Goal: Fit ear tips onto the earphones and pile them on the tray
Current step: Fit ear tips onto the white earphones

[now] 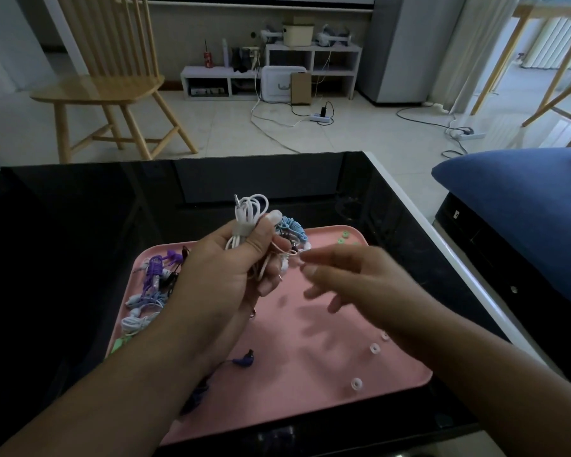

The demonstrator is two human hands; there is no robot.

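My left hand (234, 262) grips a bundled white earphone (249, 212) above the pink tray (310, 384), its cord loops sticking up past my fingers and an earbud (284, 266) hanging by my fingertips. My right hand (350, 275) hovers just right of it, blurred, thumb and forefinger close together near the earbud; whether they pinch an ear tip I cannot tell. Clear ear tips (373, 348) lie at the tray's right side, green ear tips (343, 234) at its far right corner. A pile of purple and white earphones (152, 285) sits at the tray's left. A blue coiled earphone (292, 227) lies behind my hands.
The tray rests on a glossy black table (96, 225) with a white right edge. A dark blue earbud (244, 359) lies on the tray under my left forearm. A blue cushion (524, 199) is to the right and a wooden chair (112, 84) stands beyond the table.
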